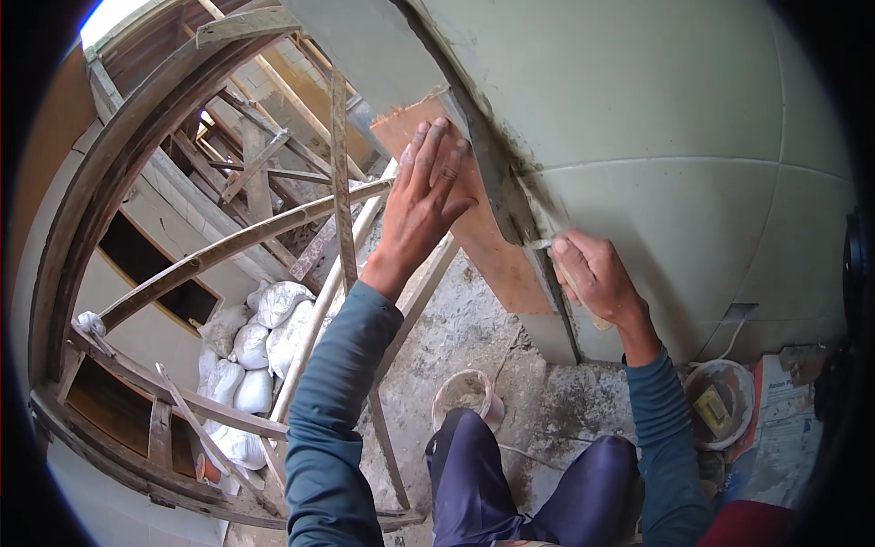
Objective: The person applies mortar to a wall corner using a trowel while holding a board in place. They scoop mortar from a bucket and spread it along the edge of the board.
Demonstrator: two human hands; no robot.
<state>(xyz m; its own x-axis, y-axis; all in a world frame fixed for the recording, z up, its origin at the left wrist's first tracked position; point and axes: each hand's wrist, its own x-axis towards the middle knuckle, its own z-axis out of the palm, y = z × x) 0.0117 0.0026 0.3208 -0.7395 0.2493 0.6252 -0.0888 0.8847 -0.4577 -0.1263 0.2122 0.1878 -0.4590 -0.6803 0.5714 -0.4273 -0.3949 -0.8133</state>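
A thin orange-brown board lies flat against the narrow face of the wall's corner, its upper end rough. My left hand presses on it near the top, fingers stretched out and a ring on one. My right hand is wrapped round a tool with a pale wooden handle. The tool's short tip touches the grey mortar strip between the board and the tiles; its exact kind is hidden by the hand. Large pale green tiles cover the wall on the right.
Below stands a white bucket with grey mix, close to my knee. At the lower right are a round basin holding a yellow object and some paper sacks. Wooden scaffold poles and stacked white sacks fill the left.
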